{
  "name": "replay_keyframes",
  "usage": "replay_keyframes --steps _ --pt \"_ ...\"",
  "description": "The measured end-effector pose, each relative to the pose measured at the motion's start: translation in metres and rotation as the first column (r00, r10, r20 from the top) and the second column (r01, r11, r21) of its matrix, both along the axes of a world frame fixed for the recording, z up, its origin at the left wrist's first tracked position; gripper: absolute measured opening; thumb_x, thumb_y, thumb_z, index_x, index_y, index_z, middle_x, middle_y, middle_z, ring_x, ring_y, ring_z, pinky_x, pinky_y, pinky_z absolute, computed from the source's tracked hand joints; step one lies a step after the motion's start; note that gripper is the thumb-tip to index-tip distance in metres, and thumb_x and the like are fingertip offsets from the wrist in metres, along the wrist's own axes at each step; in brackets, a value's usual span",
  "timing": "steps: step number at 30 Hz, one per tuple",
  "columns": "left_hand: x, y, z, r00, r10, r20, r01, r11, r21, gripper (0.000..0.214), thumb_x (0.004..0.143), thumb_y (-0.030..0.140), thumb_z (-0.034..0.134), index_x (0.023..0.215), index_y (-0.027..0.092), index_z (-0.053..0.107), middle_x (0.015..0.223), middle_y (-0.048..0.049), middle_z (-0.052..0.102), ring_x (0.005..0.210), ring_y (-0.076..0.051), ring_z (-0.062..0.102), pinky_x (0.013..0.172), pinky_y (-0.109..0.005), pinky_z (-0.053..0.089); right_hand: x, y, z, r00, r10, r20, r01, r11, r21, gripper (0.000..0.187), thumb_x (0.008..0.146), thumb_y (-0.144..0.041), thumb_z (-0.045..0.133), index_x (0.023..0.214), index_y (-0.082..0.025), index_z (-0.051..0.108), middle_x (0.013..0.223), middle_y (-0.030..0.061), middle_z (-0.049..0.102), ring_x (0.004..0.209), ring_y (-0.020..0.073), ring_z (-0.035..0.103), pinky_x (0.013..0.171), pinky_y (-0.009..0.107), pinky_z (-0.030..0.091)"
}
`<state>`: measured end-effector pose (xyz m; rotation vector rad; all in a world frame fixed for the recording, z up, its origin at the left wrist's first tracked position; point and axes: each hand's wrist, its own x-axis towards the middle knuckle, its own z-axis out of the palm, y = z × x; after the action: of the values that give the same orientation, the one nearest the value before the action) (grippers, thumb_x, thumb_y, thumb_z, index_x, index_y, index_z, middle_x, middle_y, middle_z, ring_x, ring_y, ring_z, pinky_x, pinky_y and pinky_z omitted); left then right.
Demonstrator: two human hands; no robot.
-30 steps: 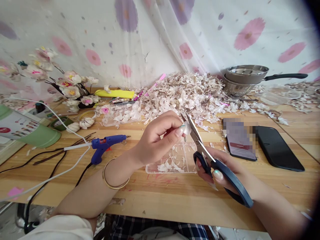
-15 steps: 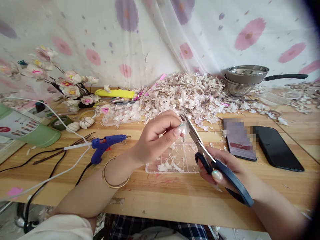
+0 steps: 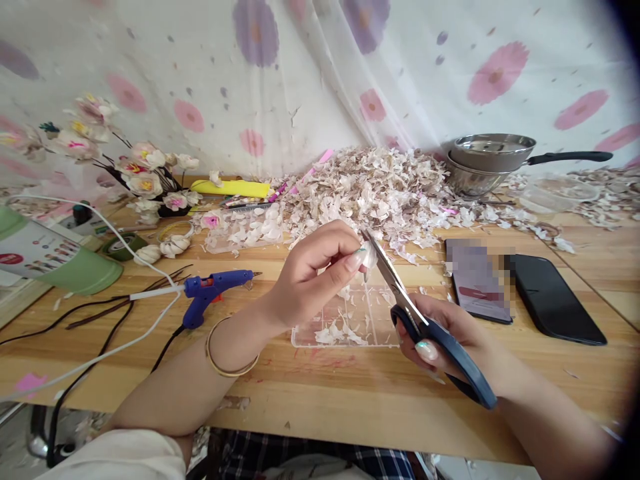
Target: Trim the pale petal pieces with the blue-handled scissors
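Note:
My left hand [image 3: 315,277] pinches a small whitish petal-like piece [image 3: 369,255] between thumb and fingertips, above a clear plastic tray [image 3: 345,320] that holds white trimmings. My right hand [image 3: 450,340] grips blue-handled scissors [image 3: 425,320], fingers through the loops. The blades point up and left, and their tips meet the pinched piece. A gold bangle circles my left wrist.
A big heap of pale husk scraps [image 3: 370,187] lies at the back of the wooden table [image 3: 320,393]. Two phones [image 3: 550,293] lie to the right, stacked metal pans [image 3: 490,160] behind them. A blue glue gun [image 3: 210,293] with cables, tape and artificial flowers [image 3: 135,173] are on the left.
The scissor blades have closed a little on the pinched piece. My right hand has shifted slightly left. The left hand has barely moved.

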<state>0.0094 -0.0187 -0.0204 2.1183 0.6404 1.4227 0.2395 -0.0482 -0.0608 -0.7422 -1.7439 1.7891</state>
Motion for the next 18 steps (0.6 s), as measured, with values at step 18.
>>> replay_keyframes --steps 18 --pt "-0.013 -0.017 0.015 0.978 0.207 -0.034 -0.207 0.978 0.006 0.016 0.093 0.023 0.056 0.082 0.015 0.065 0.078 -0.0027 0.053 0.071 -0.012 0.051 0.061 -0.026 0.043 -0.002 0.011 -0.002 0.941 -0.318 -0.112 0.336 0.917 0.215 0.04 0.092 -0.056 0.052 0.073 -0.021 0.051 0.049 -0.0028 0.044 0.04 0.0116 0.038 0.037 0.026 0.03"
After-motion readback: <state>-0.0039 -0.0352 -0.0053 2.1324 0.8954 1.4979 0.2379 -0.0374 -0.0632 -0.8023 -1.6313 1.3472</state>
